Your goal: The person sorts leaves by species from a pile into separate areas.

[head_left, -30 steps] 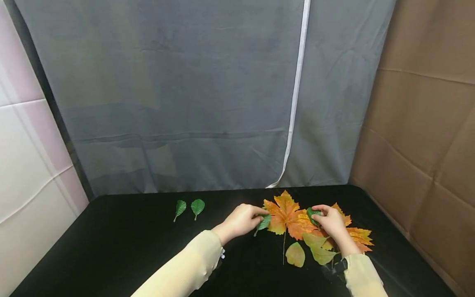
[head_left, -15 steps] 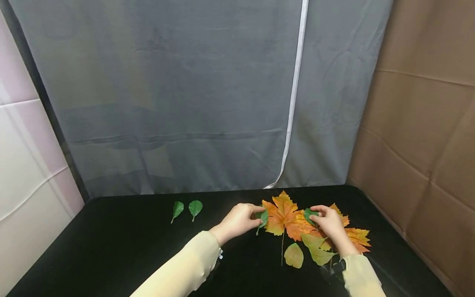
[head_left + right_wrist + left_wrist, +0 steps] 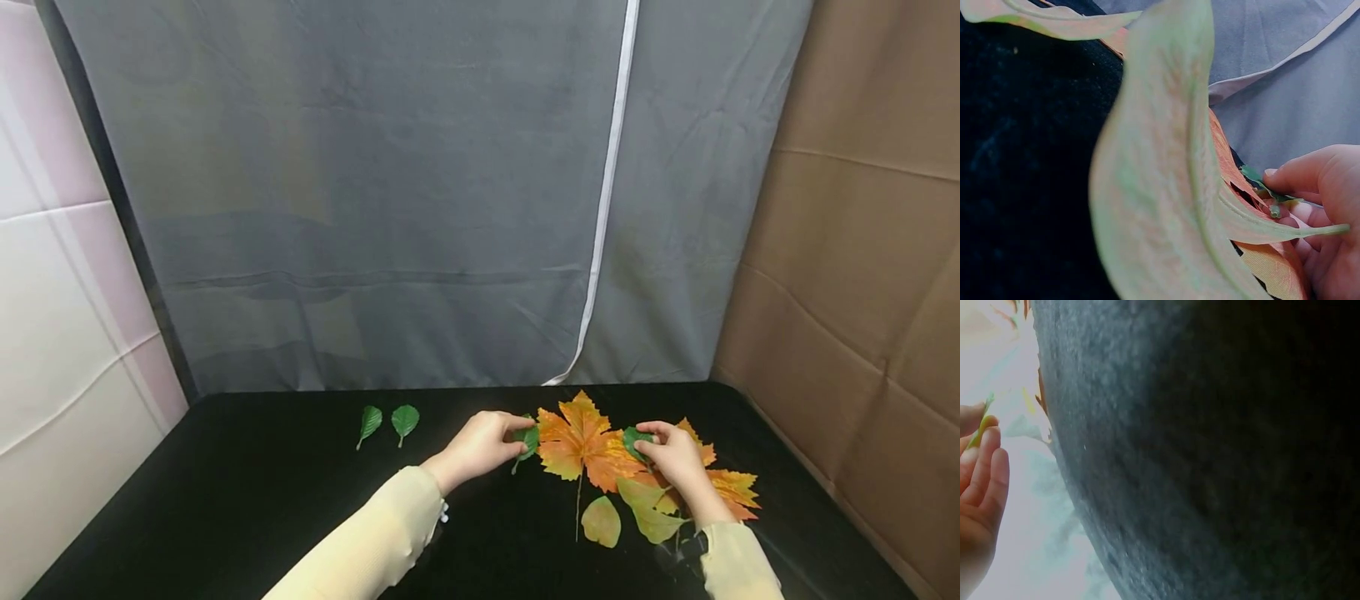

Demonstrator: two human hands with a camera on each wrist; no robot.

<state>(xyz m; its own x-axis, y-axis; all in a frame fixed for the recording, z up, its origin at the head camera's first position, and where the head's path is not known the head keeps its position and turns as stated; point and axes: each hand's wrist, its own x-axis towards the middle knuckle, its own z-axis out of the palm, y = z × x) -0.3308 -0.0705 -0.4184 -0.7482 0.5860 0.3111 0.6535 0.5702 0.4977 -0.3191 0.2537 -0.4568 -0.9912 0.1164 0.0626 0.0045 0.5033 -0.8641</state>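
Black desk point(image 3: 225, 500): left hand point(image 3: 480, 447) pinches green oval leaf point(image 3: 531, 439), axis near-to-far, stem wearer-side, left of orange lobed leaf point(image 3: 583, 440); right hand point(image 3: 675, 459) pinches second green leaf point(image 3: 632, 440) at its right. Only left-wrist view shows first edge-on.

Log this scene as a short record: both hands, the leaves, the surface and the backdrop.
left hand: pinches a green leaf
right hand: pinches another green leaf
large orange leaf: between the two held leaves
yellow-green leaf: just right of the orange leaf's stem
green pair: side by side, far left
surface: black tabletop
backdrop: grey cloth, white strip
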